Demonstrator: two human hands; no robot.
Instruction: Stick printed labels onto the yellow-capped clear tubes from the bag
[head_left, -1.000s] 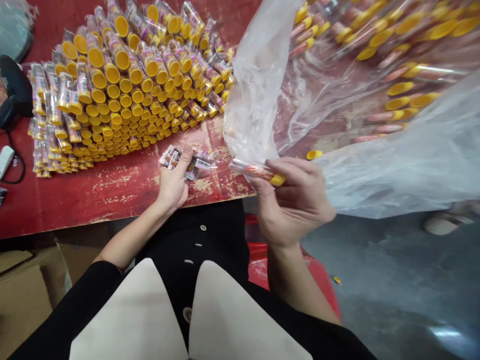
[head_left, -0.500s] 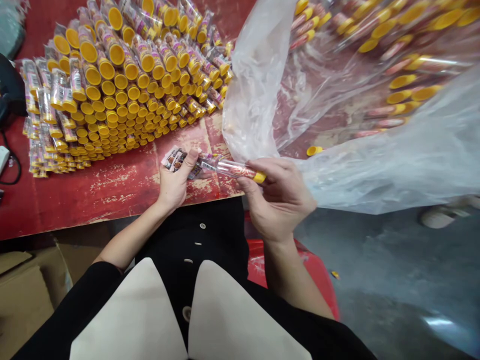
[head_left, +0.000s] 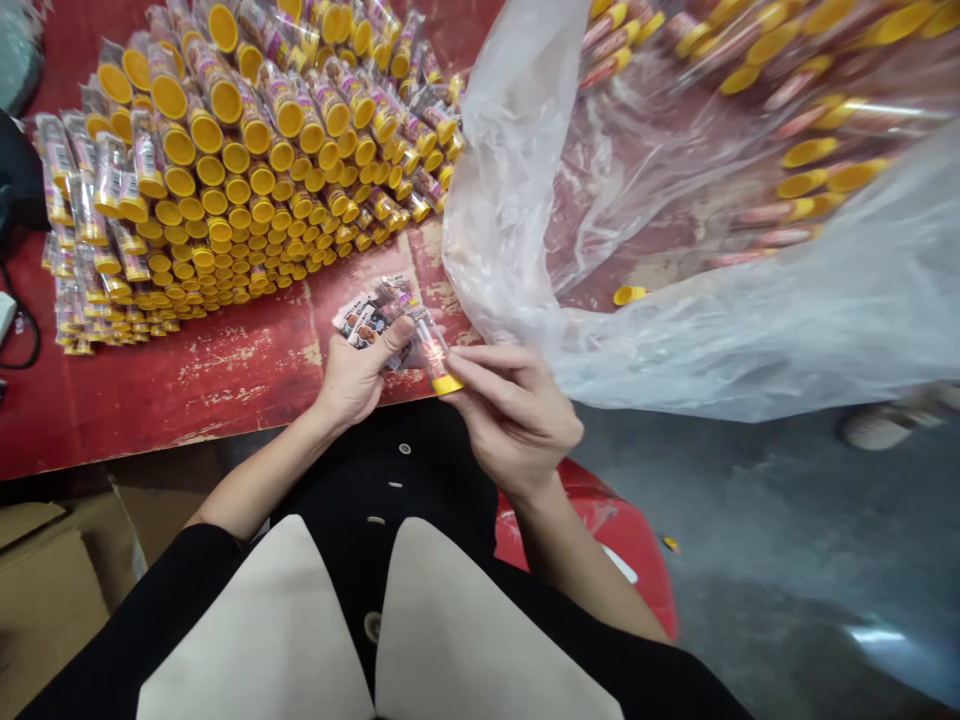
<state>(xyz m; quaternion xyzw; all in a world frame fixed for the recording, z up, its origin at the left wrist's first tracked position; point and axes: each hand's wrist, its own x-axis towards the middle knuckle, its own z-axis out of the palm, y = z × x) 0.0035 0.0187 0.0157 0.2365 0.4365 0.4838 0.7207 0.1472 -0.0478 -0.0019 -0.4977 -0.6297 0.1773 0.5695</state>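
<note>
Between the fingertips of my right hand [head_left: 517, 410] is a clear tube [head_left: 431, 350] with a yellow cap and something red and white inside. It points up and slightly left, its capped end towards me. The tube's far end meets a printed plastic wrapper [head_left: 397, 292] beside my left thumb; how far it sits inside is unclear. My left hand [head_left: 356, 370] is closed on several printed wrappers [head_left: 361, 320], which fan out past the thumb. Both hands are over the front edge of the red table [head_left: 247, 375].
A large stack of wrapped yellow-capped tubes [head_left: 240, 215] stands at the back left. To the right, a translucent plastic bag [head_left: 750, 340] lies open with loose capped tubes [head_left: 806, 150] in it. Below are a red stool [head_left: 630, 540] and a cardboard box [head_left: 52, 590].
My right hand has moved left and slightly down, and the tube has swung from nearly level to steeply upright in the view. My left hand has shifted slightly right, still holding the wrappers.
</note>
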